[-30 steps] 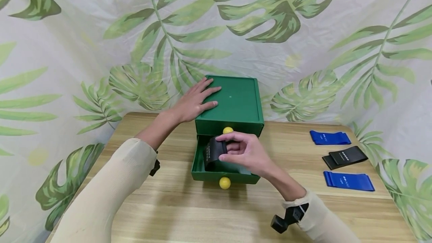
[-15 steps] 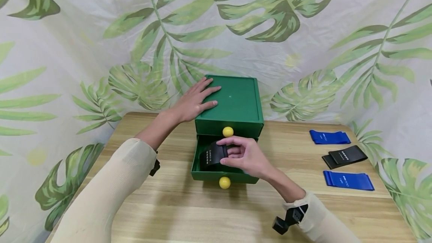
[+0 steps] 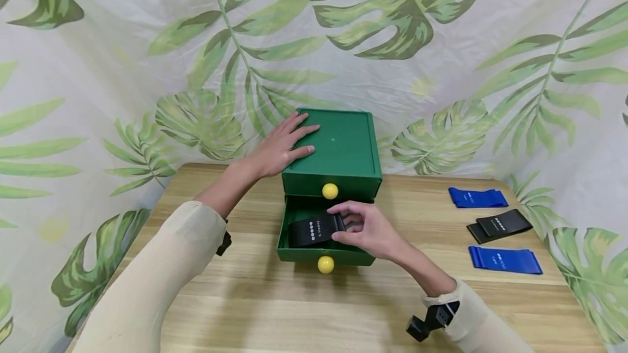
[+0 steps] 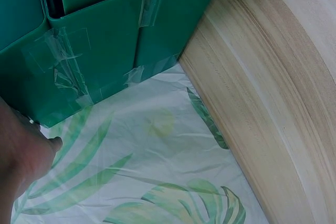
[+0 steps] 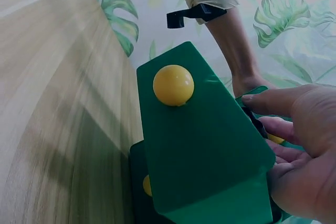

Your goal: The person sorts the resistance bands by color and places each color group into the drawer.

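A green drawer cabinet (image 3: 343, 143) stands at the back of the table, its middle-height drawer (image 3: 350, 257) pulled out. Inside lies a black resistance band (image 3: 314, 231), folded flat, with "X-Heavy" and white dots printed on it. My right hand (image 3: 375, 230) pinches the band's right end between thumb and index finger, over the drawer's right side. In the right wrist view, the drawer front hides most of the band, and a yellow knob (image 5: 173, 85) sticks out from that front. My left hand (image 3: 282, 146) rests with spread, straight fingers on the cabinet's top left.
At the table's right side lie a blue band (image 3: 478, 198), another black band (image 3: 505, 224) and a second blue band (image 3: 506, 261). A leaf-patterned cloth (image 3: 122, 70) hangs behind the table (image 3: 275, 309). Clear tape (image 4: 151, 10) covers seams on the cabinet's side.
The black band has turned and come down flatter in the drawer. My right hand has shifted slightly right and down with its end. The left hand stays on the cabinet.
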Action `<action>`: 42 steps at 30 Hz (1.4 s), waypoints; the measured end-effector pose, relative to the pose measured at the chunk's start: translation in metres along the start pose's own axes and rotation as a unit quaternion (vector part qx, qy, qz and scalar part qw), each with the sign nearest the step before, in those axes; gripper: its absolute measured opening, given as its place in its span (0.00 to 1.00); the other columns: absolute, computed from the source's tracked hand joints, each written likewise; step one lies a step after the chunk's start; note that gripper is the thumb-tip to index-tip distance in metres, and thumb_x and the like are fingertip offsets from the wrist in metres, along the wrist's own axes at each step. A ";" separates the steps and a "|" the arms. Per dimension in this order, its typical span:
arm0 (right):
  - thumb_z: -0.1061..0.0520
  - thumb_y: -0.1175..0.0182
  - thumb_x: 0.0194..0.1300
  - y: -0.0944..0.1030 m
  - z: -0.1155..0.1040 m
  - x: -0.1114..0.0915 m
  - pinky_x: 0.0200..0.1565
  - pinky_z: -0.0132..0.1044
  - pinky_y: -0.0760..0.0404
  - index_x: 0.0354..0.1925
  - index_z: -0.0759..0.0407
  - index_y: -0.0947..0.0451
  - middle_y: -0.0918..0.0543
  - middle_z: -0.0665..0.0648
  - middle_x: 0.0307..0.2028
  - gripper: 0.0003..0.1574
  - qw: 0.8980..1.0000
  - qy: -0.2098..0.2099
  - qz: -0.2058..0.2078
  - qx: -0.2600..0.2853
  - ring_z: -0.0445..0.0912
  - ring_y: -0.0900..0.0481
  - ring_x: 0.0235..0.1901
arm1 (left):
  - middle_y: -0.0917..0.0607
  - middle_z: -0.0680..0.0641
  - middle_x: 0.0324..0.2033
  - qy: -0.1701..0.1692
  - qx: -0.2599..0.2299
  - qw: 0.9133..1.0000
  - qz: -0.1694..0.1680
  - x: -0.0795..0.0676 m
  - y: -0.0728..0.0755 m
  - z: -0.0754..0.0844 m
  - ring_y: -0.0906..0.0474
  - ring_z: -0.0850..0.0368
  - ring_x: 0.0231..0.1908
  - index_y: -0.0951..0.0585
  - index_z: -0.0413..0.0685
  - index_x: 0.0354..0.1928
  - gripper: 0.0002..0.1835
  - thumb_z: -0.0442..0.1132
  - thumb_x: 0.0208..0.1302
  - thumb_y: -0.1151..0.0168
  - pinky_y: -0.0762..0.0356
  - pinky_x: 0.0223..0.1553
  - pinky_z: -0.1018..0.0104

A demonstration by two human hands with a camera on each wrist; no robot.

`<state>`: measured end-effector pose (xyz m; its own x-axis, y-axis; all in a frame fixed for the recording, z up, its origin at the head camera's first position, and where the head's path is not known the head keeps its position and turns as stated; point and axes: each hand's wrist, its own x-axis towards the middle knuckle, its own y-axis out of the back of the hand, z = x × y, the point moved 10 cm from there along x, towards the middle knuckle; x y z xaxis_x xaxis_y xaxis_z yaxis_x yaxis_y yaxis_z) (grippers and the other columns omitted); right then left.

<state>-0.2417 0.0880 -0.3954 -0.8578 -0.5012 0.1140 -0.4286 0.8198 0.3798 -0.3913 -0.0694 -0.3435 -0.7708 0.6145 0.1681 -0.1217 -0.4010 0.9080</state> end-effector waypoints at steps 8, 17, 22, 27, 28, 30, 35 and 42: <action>0.66 0.24 0.63 0.011 0.003 -0.004 0.43 0.33 0.13 0.59 0.65 0.16 0.14 0.61 0.46 0.26 0.998 0.002 0.028 -0.052 0.48 0.17 0.42 | 0.53 0.43 0.85 -0.002 -0.006 1.000 0.001 0.001 0.001 0.000 0.67 0.44 0.85 0.39 0.57 0.84 0.34 0.58 0.84 0.52 0.63 0.81 0.39; 0.64 0.24 0.63 0.022 0.005 -0.011 0.45 0.34 0.12 0.60 0.64 0.16 0.13 0.61 0.51 0.27 0.995 0.008 0.051 -0.083 0.49 0.15 0.44 | 0.53 0.41 0.85 -0.004 -0.003 1.000 0.002 0.000 0.002 0.001 0.67 0.42 0.85 0.39 0.56 0.84 0.34 0.57 0.84 0.51 0.63 0.81 0.38; 0.67 0.25 0.63 0.024 0.002 -0.013 0.45 0.35 0.11 0.60 0.66 0.17 0.13 0.64 0.55 0.26 0.995 0.022 0.052 -0.077 0.49 0.11 0.43 | 0.53 0.42 0.85 -0.003 -0.002 1.000 0.001 0.000 0.001 0.001 0.67 0.42 0.85 0.40 0.56 0.84 0.34 0.57 0.84 0.52 0.63 0.81 0.38; 0.69 0.25 0.62 0.034 -0.002 -0.018 0.44 0.36 0.11 0.58 0.67 0.17 0.14 0.68 0.55 0.25 0.994 0.038 0.068 -0.073 0.49 0.10 0.43 | 0.54 0.41 0.85 -0.005 -0.001 1.000 0.001 0.000 0.001 0.002 0.67 0.41 0.85 0.40 0.55 0.84 0.34 0.57 0.84 0.51 0.63 0.81 0.37; 0.70 0.25 0.62 0.036 -0.002 -0.018 0.45 0.36 0.11 0.58 0.67 0.17 0.14 0.69 0.55 0.25 0.994 0.039 0.071 -0.070 0.49 0.10 0.43 | 0.54 0.41 0.85 -0.004 0.000 1.000 0.001 0.000 0.001 0.002 0.67 0.42 0.85 0.40 0.55 0.84 0.34 0.57 0.84 0.51 0.63 0.81 0.37; 0.70 0.26 0.62 0.040 -0.003 -0.020 0.45 0.36 0.11 0.57 0.67 0.16 0.14 0.69 0.55 0.25 0.994 0.039 0.076 -0.064 0.51 0.10 0.44 | 0.54 0.41 0.85 -0.004 0.000 1.000 0.000 0.000 0.002 0.002 0.67 0.42 0.85 0.40 0.55 0.84 0.34 0.56 0.84 0.51 0.63 0.81 0.37; 0.70 0.26 0.63 0.053 -0.001 -0.024 0.47 0.38 0.11 0.58 0.66 0.16 0.13 0.67 0.56 0.24 0.994 0.030 0.086 -0.054 0.53 0.10 0.46 | 0.54 0.41 0.85 -0.006 0.000 1.000 -0.002 0.000 0.001 0.002 0.67 0.42 0.85 0.40 0.55 0.85 0.34 0.56 0.84 0.51 0.63 0.81 0.37; 0.70 0.28 0.65 0.073 -0.001 -0.035 0.48 0.36 0.12 0.59 0.70 0.17 0.14 0.71 0.55 0.24 0.994 0.046 0.088 -0.051 0.56 0.11 0.47 | 0.54 0.42 0.85 -0.010 -0.002 1.000 0.001 0.000 0.002 0.003 0.67 0.41 0.85 0.40 0.55 0.84 0.34 0.56 0.85 0.52 0.62 0.81 0.37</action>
<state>-0.2427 0.1650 -0.3712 -0.8859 -0.3787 0.2680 -0.2389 0.8675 0.4362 -0.3892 -0.0681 -0.3407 -0.7583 0.6275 0.1768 -0.1236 -0.4046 0.9061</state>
